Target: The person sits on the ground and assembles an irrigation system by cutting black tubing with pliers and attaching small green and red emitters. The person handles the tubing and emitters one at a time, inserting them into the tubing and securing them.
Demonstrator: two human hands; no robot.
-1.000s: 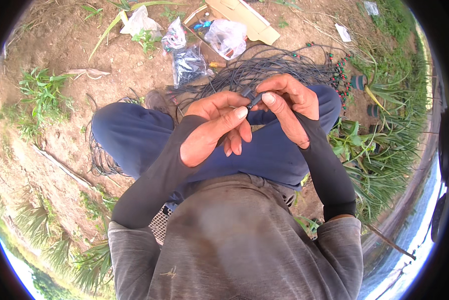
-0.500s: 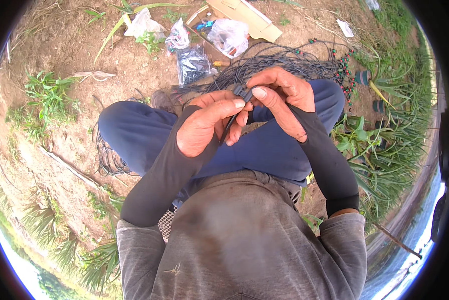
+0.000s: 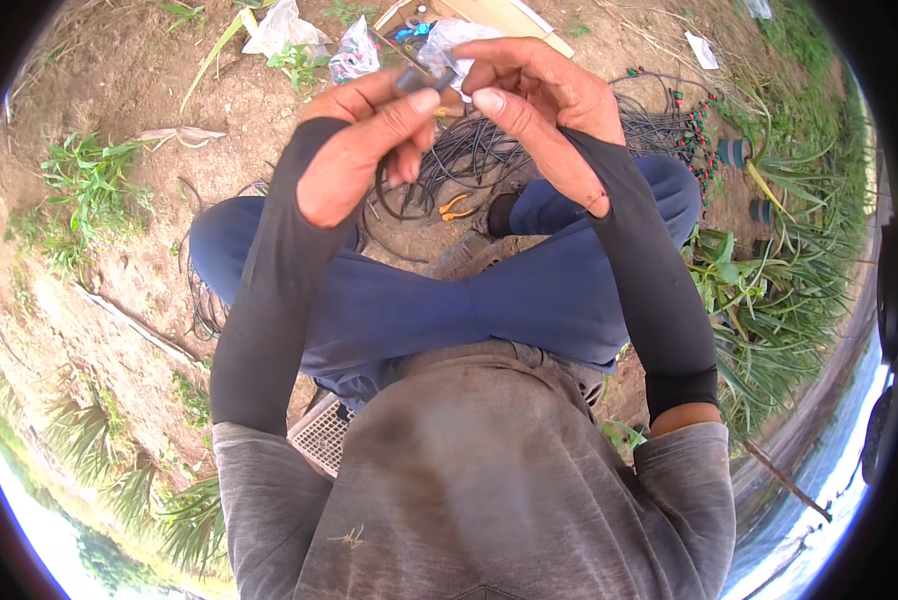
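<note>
Pinched between thumb and fingers of my left hand is a small black plastic fitting, blurred by motion. Its exact kind is unclear. A thin black tube loops just below that hand; whether it joins the fitting is hidden by my fingers. Close by on the right, my right hand has its thumb and curved fingers apart, with nothing visible between them. Both hands are raised beyond my crossed legs.
Orange-handled pliers lie on the soil between my legs. Behind my hands are a tangle of black tubing with red and green ends, an opened cardboard box and plastic bags. Plants stand along the right.
Both hands have moved up and away from my body, and the right fingers have come off the fitting. The pliers on the ground have come into view.
</note>
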